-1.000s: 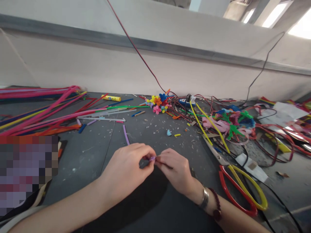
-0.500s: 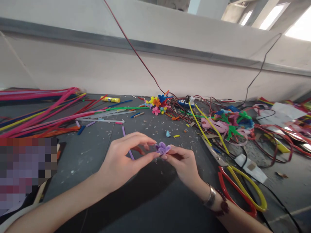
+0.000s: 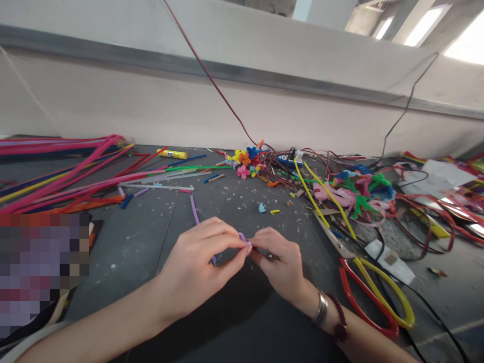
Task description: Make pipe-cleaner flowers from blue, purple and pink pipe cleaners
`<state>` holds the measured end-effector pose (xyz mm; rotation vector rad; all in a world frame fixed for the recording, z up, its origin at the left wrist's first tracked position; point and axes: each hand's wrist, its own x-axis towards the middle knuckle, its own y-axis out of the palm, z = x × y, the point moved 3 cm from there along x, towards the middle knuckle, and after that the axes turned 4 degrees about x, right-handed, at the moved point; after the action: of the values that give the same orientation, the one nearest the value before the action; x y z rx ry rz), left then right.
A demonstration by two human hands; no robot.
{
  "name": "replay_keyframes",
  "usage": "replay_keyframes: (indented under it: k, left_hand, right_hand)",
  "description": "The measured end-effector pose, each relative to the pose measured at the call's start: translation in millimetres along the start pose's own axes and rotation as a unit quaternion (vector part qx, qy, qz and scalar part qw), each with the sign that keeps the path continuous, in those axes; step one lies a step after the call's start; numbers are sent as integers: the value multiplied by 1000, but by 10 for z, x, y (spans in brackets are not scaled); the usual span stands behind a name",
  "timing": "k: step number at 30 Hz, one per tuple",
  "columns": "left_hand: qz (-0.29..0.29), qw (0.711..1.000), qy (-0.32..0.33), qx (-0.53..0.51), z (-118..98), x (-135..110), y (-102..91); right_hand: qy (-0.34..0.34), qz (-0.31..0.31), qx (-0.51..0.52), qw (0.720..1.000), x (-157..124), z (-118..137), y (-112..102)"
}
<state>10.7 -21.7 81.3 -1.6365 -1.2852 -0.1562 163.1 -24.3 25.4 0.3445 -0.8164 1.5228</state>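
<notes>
My left hand (image 3: 196, 262) and my right hand (image 3: 280, 259) meet fingertip to fingertip over the dark grey table (image 3: 234, 322). Both pinch a small purple pipe-cleaner piece (image 3: 244, 239), of which only a bit shows between the fingers. A purple pipe-cleaner stem (image 3: 195, 209) runs from behind my left hand towards the back. My right wrist carries a silver bangle and a dark bead bracelet.
Long pink, red and yellow pipe cleaners (image 3: 64, 174) lie at the left. A bunch of small coloured pipe-cleaner flowers (image 3: 245, 162) and a yellow glue stick (image 3: 173, 154) sit at the back. Scissors with red and yellow handles (image 3: 372, 290) lie at the right, beside tangled wires and scraps.
Half a second ago my right hand held the purple flower-shaped piece up, my left fingers spread. Now both hands have closed on it and most of it is hidden.
</notes>
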Motion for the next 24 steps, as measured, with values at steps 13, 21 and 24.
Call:
replay_keyframes:
  k: [13,21,24]
  left_hand:
    - [34,997,-62,-11,114,63,-28]
    - [6,1000,-9,-11,74,67,0]
    - [0,1000,-2,-18,50,38,17]
  right_hand:
    - [148,-37,154,976,40,-100,-53]
    - [136,-14,168,976,42,-106,-33]
    - [95,-6,133,987,45,-68,-24]
